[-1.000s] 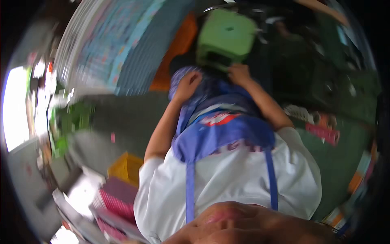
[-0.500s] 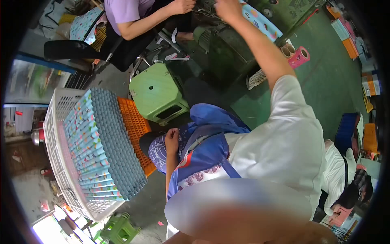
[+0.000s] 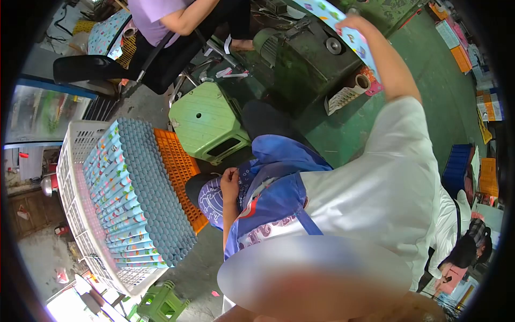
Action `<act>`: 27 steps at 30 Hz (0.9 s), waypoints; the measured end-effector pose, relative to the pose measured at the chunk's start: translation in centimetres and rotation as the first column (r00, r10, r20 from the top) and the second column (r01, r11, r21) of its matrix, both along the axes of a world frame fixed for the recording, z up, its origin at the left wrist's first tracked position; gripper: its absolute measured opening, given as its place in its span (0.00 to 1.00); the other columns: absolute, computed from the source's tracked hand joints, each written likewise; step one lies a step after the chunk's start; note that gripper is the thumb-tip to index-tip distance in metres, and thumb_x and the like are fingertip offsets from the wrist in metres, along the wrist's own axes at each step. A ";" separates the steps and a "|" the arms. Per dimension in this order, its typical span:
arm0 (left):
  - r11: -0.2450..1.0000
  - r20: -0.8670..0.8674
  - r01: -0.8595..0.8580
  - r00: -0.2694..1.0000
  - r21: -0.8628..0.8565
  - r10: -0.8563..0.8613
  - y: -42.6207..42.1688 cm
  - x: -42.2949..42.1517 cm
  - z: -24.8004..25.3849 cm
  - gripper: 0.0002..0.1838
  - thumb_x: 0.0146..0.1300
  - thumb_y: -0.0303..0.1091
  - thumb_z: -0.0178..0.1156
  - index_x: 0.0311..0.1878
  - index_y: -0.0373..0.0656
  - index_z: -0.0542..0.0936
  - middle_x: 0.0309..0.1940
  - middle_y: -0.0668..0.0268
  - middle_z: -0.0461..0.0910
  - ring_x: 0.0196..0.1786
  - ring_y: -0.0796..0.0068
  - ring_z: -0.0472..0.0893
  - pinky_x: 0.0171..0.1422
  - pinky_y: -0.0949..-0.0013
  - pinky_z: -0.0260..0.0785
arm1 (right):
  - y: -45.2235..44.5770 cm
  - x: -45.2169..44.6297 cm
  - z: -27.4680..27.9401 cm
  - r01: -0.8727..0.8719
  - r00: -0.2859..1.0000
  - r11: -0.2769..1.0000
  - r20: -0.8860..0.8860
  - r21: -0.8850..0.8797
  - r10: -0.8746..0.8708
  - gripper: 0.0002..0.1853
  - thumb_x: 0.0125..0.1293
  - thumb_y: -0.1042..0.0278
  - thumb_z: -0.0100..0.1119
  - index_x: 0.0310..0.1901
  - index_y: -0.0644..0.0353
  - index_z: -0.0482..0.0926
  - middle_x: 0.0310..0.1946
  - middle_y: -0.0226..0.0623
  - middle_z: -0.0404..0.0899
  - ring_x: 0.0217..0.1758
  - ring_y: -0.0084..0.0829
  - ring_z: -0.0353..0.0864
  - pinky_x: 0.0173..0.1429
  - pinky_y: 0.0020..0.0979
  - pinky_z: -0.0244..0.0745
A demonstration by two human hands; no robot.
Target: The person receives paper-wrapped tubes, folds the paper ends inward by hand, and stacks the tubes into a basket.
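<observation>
My right hand (image 3: 353, 24) reaches out at the upper right, fingers closed at the edge of a light blue printed strip (image 3: 316, 8) with coloured figures. The strip runs past a green machine (image 3: 316, 67) and beyond the top of the view. My left hand (image 3: 230, 180) rests near my lap, by the blue apron (image 3: 279, 198); its fingers are curled in and nothing shows in them. To the left, a white plastic basket (image 3: 68, 185) holds a large stack of light blue patterned tubes (image 3: 155, 198), their open ends facing right.
A green stool (image 3: 201, 115) stands ahead on the left, beside an orange crate (image 3: 174, 161). Another person in a purple top (image 3: 155, 21) sits at the upper left. Rolls (image 3: 362, 81) stand by the machine. A second green stool (image 3: 161, 300) is at lower left.
My right hand has moved right, away from the machine, and the printed strip has shifted with it. The other person's hands have left the view. My left hand stays almost still.
</observation>
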State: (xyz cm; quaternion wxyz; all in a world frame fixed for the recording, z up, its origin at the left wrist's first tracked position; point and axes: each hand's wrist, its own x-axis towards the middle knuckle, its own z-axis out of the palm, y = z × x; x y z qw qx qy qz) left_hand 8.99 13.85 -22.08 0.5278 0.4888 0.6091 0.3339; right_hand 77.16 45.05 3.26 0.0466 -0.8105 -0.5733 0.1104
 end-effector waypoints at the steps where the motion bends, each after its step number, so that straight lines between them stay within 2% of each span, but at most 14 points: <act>1: 0.999 -0.041 0.009 0.999 0.036 -0.008 0.1 0.0 0.3 0.07 0.70 0.30 0.60 0.45 0.36 0.82 0.29 0.67 0.81 0.34 0.79 0.78 0.41 0.72 0.71 | -1.8 2.0 -1.0 -0.045 0.985 0.997 -0.166 -0.056 0.036 0.25 0.50 0.48 0.76 0.38 0.65 0.88 0.37 0.43 0.88 0.36 0.33 0.86 0.44 0.35 0.79; 3: 0.992 -0.130 0.055 0.991 0.112 -0.040 0.0 -0.1 1.1 0.08 0.70 0.31 0.59 0.45 0.37 0.82 0.30 0.65 0.81 0.35 0.77 0.79 0.43 0.70 0.72 | -9.2 0.3 0.2 0.015 0.806 0.993 -0.586 -0.117 -0.081 0.20 0.53 0.55 0.76 0.43 0.61 0.89 0.33 0.35 0.88 0.32 0.27 0.84 0.42 0.32 0.78; 6: 0.988 -0.108 0.068 0.993 0.141 -0.053 -0.1 -0.4 1.2 0.08 0.70 0.32 0.59 0.45 0.37 0.82 0.30 0.63 0.82 0.36 0.75 0.80 0.44 0.69 0.72 | -15.7 -5.4 2.7 0.072 0.769 0.975 -0.611 -0.208 -0.187 0.21 0.58 0.58 0.75 0.48 0.62 0.87 0.38 0.34 0.88 0.36 0.26 0.85 0.46 0.32 0.79; 8: 0.994 -0.150 0.056 0.988 0.095 -0.041 0.0 -0.3 1.4 0.07 0.70 0.31 0.60 0.45 0.38 0.82 0.31 0.63 0.82 0.36 0.76 0.79 0.44 0.70 0.72 | -16.9 -10.5 2.9 0.129 0.583 0.991 -0.811 0.033 -0.049 0.22 0.64 0.58 0.73 0.53 0.64 0.84 0.43 0.34 0.88 0.40 0.26 0.86 0.50 0.31 0.80; 10: 0.996 -0.109 0.050 0.993 0.069 -0.042 0.5 0.0 0.4 0.07 0.70 0.30 0.60 0.45 0.37 0.82 0.32 0.65 0.82 0.36 0.77 0.79 0.44 0.71 0.72 | -15.7 -17.4 4.0 0.112 0.384 0.985 -0.920 0.134 0.082 0.20 0.68 0.59 0.70 0.54 0.65 0.83 0.44 0.33 0.88 0.42 0.26 0.87 0.53 0.33 0.80; 12: 0.998 -0.023 0.051 0.998 0.035 -0.050 -0.1 -0.3 -0.8 0.06 0.70 0.27 0.60 0.46 0.36 0.82 0.33 0.68 0.81 0.37 0.79 0.79 0.44 0.73 0.72 | -13.0 -23.6 3.6 -0.020 0.315 0.983 -0.932 0.181 0.178 0.19 0.67 0.59 0.70 0.53 0.65 0.83 0.43 0.34 0.88 0.43 0.27 0.87 0.52 0.33 0.81; 13: 0.999 -0.028 0.038 0.999 0.032 -0.037 -0.3 -0.3 -0.5 0.06 0.70 0.27 0.60 0.46 0.36 0.82 0.33 0.68 0.81 0.37 0.79 0.79 0.44 0.73 0.72 | -11.4 -27.7 3.1 -0.039 0.235 0.944 -0.915 0.328 0.328 0.19 0.66 0.60 0.72 0.52 0.63 0.83 0.43 0.34 0.88 0.43 0.27 0.87 0.50 0.34 0.81; 14: 1.000 -0.031 0.024 0.999 0.014 -0.023 -0.4 -0.3 -0.3 0.06 0.71 0.27 0.60 0.46 0.36 0.82 0.34 0.67 0.81 0.37 0.79 0.79 0.45 0.73 0.72 | -10.2 -32.8 2.6 0.013 0.085 0.849 -0.846 0.529 0.526 0.13 0.65 0.70 0.70 0.49 0.64 0.87 0.42 0.37 0.89 0.42 0.33 0.87 0.49 0.36 0.80; 15: 1.000 -0.032 0.008 0.999 -0.004 -0.008 -0.5 -0.1 0.2 0.07 0.71 0.27 0.60 0.47 0.36 0.82 0.34 0.67 0.81 0.37 0.79 0.79 0.45 0.73 0.72 | -9.1 -36.1 1.6 -0.001 0.137 0.856 -0.848 0.517 0.512 0.15 0.64 0.69 0.71 0.51 0.65 0.86 0.44 0.36 0.88 0.45 0.28 0.86 0.52 0.33 0.80; 16: 1.000 -0.032 -0.009 0.999 -0.022 0.009 -0.4 0.2 0.6 0.07 0.71 0.27 0.60 0.47 0.36 0.82 0.34 0.67 0.81 0.38 0.78 0.79 0.46 0.73 0.72 | -7.8 -39.5 0.2 -0.008 0.074 0.862 -0.860 0.506 0.506 0.16 0.64 0.71 0.71 0.52 0.65 0.85 0.44 0.34 0.88 0.44 0.26 0.85 0.51 0.33 0.79; 18: 1.000 -0.082 -0.030 0.996 0.008 0.030 -0.9 0.8 1.6 0.07 0.71 0.28 0.60 0.48 0.36 0.82 0.34 0.65 0.82 0.38 0.77 0.80 0.46 0.72 0.73 | -5.9 -46.4 -4.3 0.037 0.158 0.754 -0.749 0.656 0.644 0.15 0.65 0.66 0.70 0.49 0.66 0.85 0.42 0.39 0.89 0.41 0.36 0.87 0.50 0.39 0.80; 21: 0.997 -0.192 -0.035 0.980 0.064 0.047 -1.6 0.8 3.5 0.08 0.70 0.28 0.61 0.49 0.37 0.82 0.35 0.62 0.82 0.38 0.74 0.81 0.47 0.71 0.73 | -3.7 -53.3 -9.8 0.044 0.028 0.718 -0.719 0.695 0.694 0.22 0.64 0.55 0.75 0.53 0.61 0.84 0.43 0.32 0.88 0.46 0.26 0.87 0.51 0.30 0.80; 24: 0.993 -0.334 0.049 0.942 0.107 -0.010 -1.9 1.0 4.8 0.09 0.68 0.29 0.61 0.49 0.38 0.82 0.42 0.56 0.83 0.42 0.57 0.84 0.49 0.64 0.76 | -2.5 -56.3 -12.6 0.087 0.116 0.633 -0.639 0.769 0.761 0.22 0.64 0.55 0.75 0.54 0.59 0.84 0.43 0.33 0.89 0.45 0.26 0.87 0.50 0.31 0.81; 27: 0.997 -0.327 0.030 0.945 0.067 -0.007 -1.7 1.0 5.7 0.10 0.67 0.29 0.61 0.49 0.38 0.82 0.43 0.54 0.82 0.45 0.52 0.84 0.51 0.63 0.76 | -1.6 -57.5 -15.0 0.045 0.140 0.673 -0.672 0.738 0.727 0.21 0.64 0.56 0.75 0.54 0.57 0.84 0.43 0.33 0.89 0.45 0.25 0.87 0.50 0.31 0.81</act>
